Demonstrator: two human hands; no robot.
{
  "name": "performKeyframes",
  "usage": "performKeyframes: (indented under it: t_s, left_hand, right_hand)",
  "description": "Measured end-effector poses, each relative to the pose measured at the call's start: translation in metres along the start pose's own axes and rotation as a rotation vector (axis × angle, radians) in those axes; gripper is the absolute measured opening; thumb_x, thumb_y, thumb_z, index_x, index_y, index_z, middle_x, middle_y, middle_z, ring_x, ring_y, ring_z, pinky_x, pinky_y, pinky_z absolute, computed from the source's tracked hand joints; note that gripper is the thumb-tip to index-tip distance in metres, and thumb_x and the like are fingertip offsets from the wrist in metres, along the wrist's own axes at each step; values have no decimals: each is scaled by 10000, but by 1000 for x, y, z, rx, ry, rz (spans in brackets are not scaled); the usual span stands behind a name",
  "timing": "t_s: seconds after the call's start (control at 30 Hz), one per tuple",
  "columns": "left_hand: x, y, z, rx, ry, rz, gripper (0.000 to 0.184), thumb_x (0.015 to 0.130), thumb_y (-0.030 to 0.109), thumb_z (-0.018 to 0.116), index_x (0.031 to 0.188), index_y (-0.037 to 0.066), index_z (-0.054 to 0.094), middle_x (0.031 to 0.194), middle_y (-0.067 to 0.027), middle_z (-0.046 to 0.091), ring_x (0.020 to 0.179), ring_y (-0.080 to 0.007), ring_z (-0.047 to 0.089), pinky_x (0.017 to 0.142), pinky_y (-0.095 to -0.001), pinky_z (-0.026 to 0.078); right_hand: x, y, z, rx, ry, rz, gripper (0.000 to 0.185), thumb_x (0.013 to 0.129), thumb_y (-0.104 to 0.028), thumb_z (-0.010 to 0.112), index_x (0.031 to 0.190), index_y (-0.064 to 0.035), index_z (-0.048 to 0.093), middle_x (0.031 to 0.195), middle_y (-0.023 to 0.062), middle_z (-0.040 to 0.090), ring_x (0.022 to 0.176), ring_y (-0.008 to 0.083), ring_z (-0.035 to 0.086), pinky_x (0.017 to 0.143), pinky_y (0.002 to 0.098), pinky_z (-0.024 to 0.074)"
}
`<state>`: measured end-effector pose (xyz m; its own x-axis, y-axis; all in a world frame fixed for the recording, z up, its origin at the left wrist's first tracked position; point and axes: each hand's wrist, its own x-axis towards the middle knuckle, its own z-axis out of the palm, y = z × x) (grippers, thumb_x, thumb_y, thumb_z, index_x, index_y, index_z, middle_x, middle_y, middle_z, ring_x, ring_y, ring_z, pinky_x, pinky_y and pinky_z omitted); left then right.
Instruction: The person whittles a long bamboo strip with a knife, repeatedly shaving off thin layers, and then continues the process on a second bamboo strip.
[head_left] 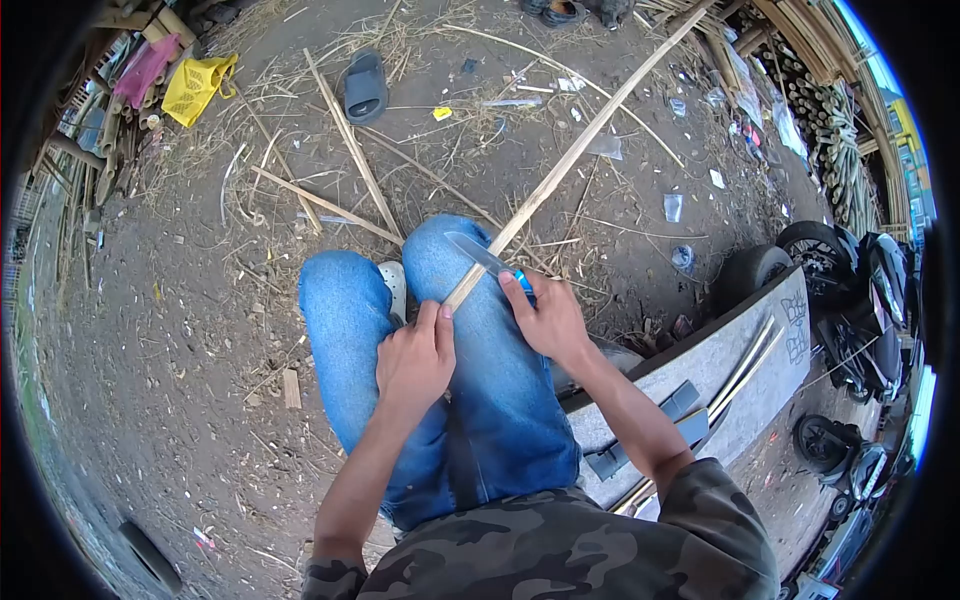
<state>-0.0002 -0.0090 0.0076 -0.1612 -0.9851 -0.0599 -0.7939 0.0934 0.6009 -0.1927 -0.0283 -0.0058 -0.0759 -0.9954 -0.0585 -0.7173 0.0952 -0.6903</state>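
Observation:
A long bamboo strip [575, 150] slants from my lap up toward the far right. Its near end is pinched in my left hand [415, 357], just above my right thigh. My right hand [548, 315] is closed around the blue handle of a knife [478, 254]. The knife's blade lies across the strip over my right knee and points to the upper left. Whether the edge bites into the strip I cannot tell. Both knees are in blue jeans [345, 300].
Loose bamboo strips [355, 150] and a dark sandal [365, 87] lie on the littered dirt ahead. A grey board [740, 370] stands at my right, with strips on it. Beyond it are motorcycles [860, 300]. Bamboo poles [850, 150] are stacked at the upper right; a yellow bag [197, 90] is upper left.

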Motion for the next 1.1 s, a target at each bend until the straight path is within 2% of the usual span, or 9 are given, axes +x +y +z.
performKeyframes:
  t_s: [0.17,0.2,0.37,0.43,0.6,0.73,0.8,0.93,1.1]
  left_hand:
    - [1,-1,2,-55,-7,15,238,1000,278,441,914,67,507,621,-187,627,565,-411,625,544,-531,495]
    - [0,0,1,-84,-5,3,258,995,301,463,918,62,524,604,-187,612,583,-415,625,557,-522,486]
    - [-5,-5,-5,-168,-12,-5,289,961,337,546,915,54,585,610,-169,621,601,-397,635,564,-486,485]
    - [-12,-6,-18,-229,11,-15,281,951,330,567,906,54,602,609,-167,620,596,-383,637,556,-467,487]
    - [-32,-7,-91,-233,66,-63,243,923,300,623,893,61,648,602,-153,614,569,-345,636,532,-419,488]
    - [-59,-22,-143,32,68,-81,258,909,335,632,889,81,675,567,-136,597,541,-334,623,524,-425,475]
    - [-70,-26,-170,125,71,-58,263,906,347,632,887,89,683,552,-130,589,535,-332,620,521,-428,470]
    - [-86,-30,-218,236,-63,-31,324,932,418,572,906,120,696,538,-118,581,519,-324,614,520,-438,476]
    - [-96,-53,-256,269,-147,-49,340,915,442,596,840,137,724,471,-90,519,477,-289,579,495,-407,431]
  right_hand:
    - [49,5,-20,25,151,172,510,962,-452,507,822,18,644,617,234,608,649,429,636,621,479,488]
    - [52,9,-17,-23,185,150,502,970,-443,513,804,15,632,576,190,587,553,347,616,567,442,463]
    - [47,13,-23,235,174,24,466,967,-417,555,761,1,575,531,82,492,487,131,445,488,338,374]
    - [39,-8,-44,210,205,-52,374,940,-350,611,785,-12,576,520,57,481,494,117,455,479,317,367]
    - [45,-28,-89,101,455,-221,245,838,-173,726,825,-14,541,561,43,459,513,117,451,472,296,358]
    - [54,-44,-120,37,481,-304,268,827,-156,733,923,-4,534,701,81,512,612,172,505,548,308,396]
    - [59,-46,-124,-137,356,-345,372,807,-185,757,1021,-1,515,855,127,545,766,259,549,666,351,439]
    - [60,-53,-111,-151,128,-529,451,786,-281,781,984,10,499,949,177,570,942,367,567,805,422,467]
    - [50,-31,-97,-60,-193,-462,419,787,-345,776,983,-40,565,846,126,623,826,327,630,777,411,487]
